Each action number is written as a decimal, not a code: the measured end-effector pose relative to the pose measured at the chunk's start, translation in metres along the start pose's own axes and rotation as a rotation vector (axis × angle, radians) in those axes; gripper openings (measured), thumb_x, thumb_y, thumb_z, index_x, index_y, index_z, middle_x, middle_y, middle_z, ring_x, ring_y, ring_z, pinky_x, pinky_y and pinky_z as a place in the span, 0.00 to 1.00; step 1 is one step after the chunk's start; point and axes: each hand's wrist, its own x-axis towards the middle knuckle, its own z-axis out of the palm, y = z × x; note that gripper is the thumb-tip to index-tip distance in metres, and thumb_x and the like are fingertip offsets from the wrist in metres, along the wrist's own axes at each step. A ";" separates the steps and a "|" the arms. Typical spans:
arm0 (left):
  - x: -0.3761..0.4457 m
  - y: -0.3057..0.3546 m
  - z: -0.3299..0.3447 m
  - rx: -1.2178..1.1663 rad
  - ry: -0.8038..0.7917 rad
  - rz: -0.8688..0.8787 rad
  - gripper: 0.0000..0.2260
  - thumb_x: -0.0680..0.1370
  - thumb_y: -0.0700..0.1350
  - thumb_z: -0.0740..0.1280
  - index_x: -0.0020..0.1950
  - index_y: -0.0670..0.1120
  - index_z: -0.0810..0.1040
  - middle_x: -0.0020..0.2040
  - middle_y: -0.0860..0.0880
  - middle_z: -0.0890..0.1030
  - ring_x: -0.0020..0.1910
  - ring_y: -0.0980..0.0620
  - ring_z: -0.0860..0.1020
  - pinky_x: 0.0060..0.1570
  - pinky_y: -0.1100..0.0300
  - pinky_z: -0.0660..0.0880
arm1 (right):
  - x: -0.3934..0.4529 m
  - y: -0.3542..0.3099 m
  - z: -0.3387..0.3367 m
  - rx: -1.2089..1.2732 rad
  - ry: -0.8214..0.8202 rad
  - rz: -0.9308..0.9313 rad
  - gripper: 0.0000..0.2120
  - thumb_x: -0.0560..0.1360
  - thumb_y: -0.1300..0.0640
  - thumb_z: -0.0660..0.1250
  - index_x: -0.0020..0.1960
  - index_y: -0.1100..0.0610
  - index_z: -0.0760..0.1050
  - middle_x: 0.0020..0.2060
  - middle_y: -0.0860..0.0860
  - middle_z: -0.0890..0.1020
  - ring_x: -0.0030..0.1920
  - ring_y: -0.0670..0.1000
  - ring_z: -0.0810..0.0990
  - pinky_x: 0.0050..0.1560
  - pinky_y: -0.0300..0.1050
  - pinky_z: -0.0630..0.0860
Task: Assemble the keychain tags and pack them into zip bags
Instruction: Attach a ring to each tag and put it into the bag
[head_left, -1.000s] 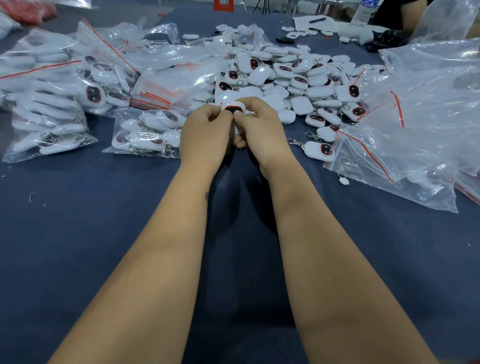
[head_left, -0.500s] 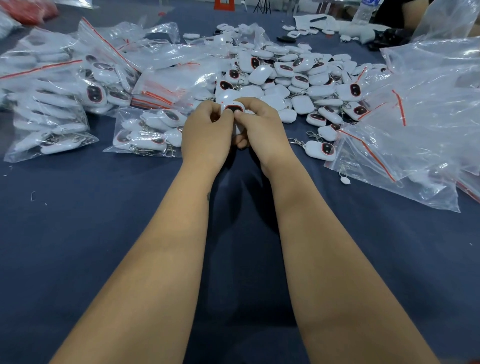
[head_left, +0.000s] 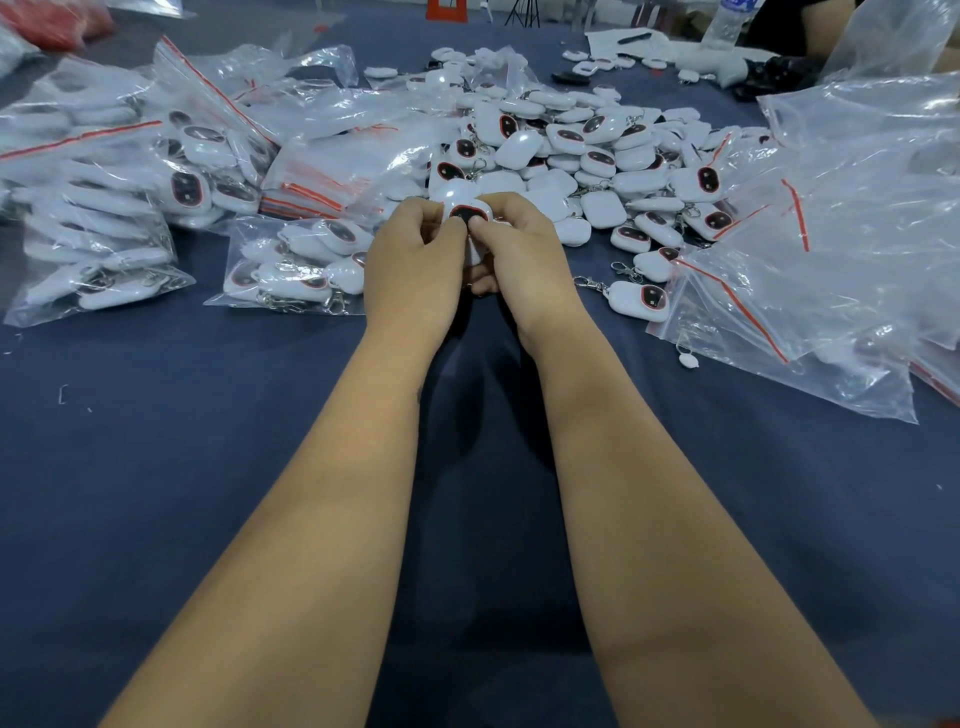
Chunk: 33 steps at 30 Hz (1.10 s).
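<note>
Between my left hand and right hand, both pinch one tag, steadying it for assembly.

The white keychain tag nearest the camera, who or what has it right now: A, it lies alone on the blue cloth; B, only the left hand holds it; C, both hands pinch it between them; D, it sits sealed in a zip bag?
C: the left hand and the right hand both pinch the white tag with their thumbs on its dark face, above the blue cloth.
</note>
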 end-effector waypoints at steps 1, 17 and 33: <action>-0.001 0.001 -0.001 -0.026 0.023 0.007 0.04 0.77 0.44 0.63 0.50 0.50 0.76 0.43 0.57 0.77 0.42 0.59 0.75 0.43 0.65 0.71 | 0.000 -0.001 0.000 0.034 0.013 0.002 0.05 0.80 0.63 0.61 0.53 0.57 0.73 0.40 0.53 0.77 0.30 0.47 0.74 0.30 0.38 0.73; -0.002 -0.005 -0.005 0.726 0.056 0.238 0.15 0.76 0.50 0.66 0.60 0.45 0.73 0.53 0.44 0.80 0.57 0.41 0.73 0.43 0.52 0.67 | 0.003 0.000 -0.004 0.242 0.123 -0.010 0.06 0.81 0.62 0.59 0.53 0.53 0.72 0.48 0.56 0.80 0.40 0.50 0.79 0.46 0.45 0.77; -0.006 0.007 -0.006 0.170 0.179 0.138 0.08 0.74 0.44 0.65 0.51 0.54 0.72 0.48 0.55 0.78 0.45 0.51 0.78 0.45 0.51 0.76 | 0.004 0.001 0.006 0.367 -0.030 0.005 0.09 0.82 0.60 0.60 0.62 0.60 0.69 0.49 0.57 0.82 0.45 0.53 0.82 0.43 0.42 0.79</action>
